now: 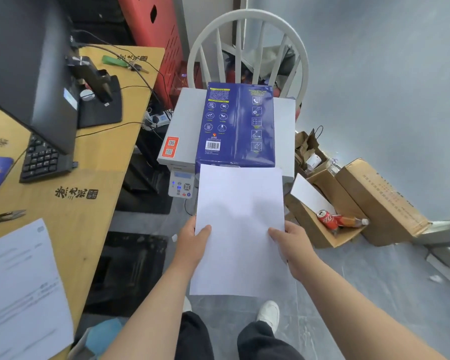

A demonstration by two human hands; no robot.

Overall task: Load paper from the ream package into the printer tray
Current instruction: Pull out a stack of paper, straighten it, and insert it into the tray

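Note:
A blue ream package lies flat on top of a grey-white printer that stands on a white chair. In front of the printer I hold a stack of blank white paper, its far edge just below the package's near end. My left hand grips the stack's left edge, thumb on top. My right hand grips the right edge the same way. The printer's control panel shows left of the paper. The paper hides the printer's front, so the tray is out of sight.
A wooden desk on the left carries a monitor, keyboard, printed sheets and scissors. Cardboard boxes with a red can and a bottle stand on the floor at right. My shoe is below the paper.

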